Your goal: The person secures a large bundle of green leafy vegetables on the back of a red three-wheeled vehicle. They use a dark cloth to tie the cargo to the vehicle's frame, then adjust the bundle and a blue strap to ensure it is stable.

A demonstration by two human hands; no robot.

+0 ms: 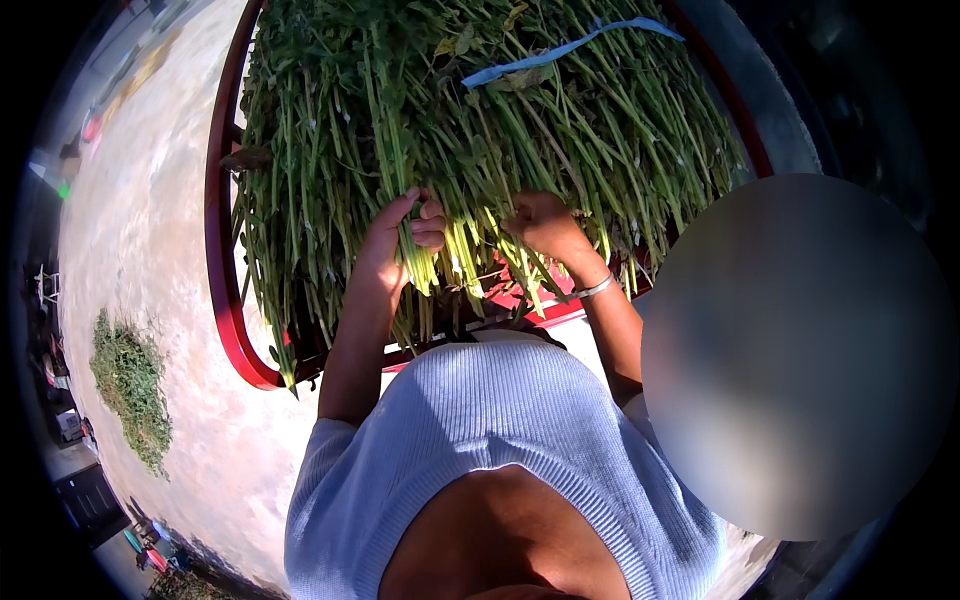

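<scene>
A thick layer of long green plant stems (320, 150) lies in front of me, cut ends toward my body and leaves at the far side. My left hand (405, 232) is closed around a small bunch of stems (418, 268) near their pale cut ends. To its right, my right hand (545, 222), with a silvery bracelet (596, 287) at the wrist, has its fingers curled in among the stem ends. Those fingertips are partly hidden, and I cannot make out what they pinch.
A red metal frame (226, 330) with a rounded corner borders the stems. A blue strip (570, 48) lies across them at the far right. On the pale ground to the left is a patch of loose greenery (132, 390). A blurred round area covers the right side.
</scene>
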